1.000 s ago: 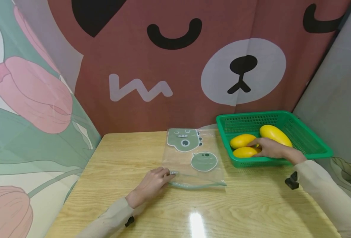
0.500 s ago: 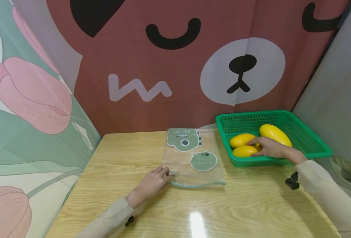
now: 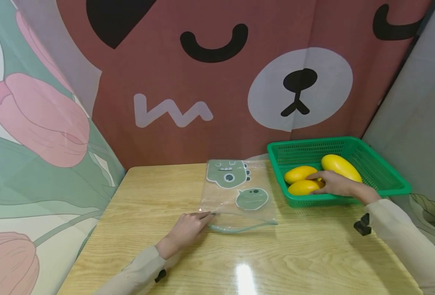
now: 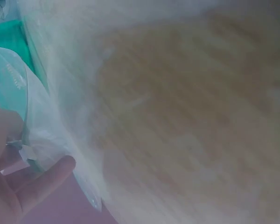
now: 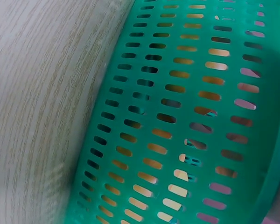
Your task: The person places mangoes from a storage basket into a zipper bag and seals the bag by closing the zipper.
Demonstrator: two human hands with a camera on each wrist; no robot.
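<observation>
A clear zip bag (image 3: 256,174) with green dinosaur prints lies flat on the table, its zip edge toward me. My left hand (image 3: 184,230) holds the bag at the left end of the zip edge; in the left wrist view the fingers (image 4: 46,183) are at the plastic near a small white piece on the strip. Inside the green basket (image 3: 390,174), my right hand (image 3: 335,183) grips the nearest yellow mango (image 3: 302,188), thumb and fingers on either side. Another mango (image 3: 298,173) lies just behind it. A larger one (image 3: 340,166) rests farther right. The right wrist view shows mostly basket wall (image 5: 177,116).
The wooden table (image 3: 158,188) meets a brown bear-print cloth (image 3: 165,143) at the back. A flower-print cloth (image 3: 44,123) hangs on the left and a grey one (image 3: 416,102) on the right. The basket stands right beside the bag.
The left fingers have shifted and straightened somewhat at the bag's edge, and its zip edge has moved slightly. My right hand stays on the mango in the basket.
</observation>
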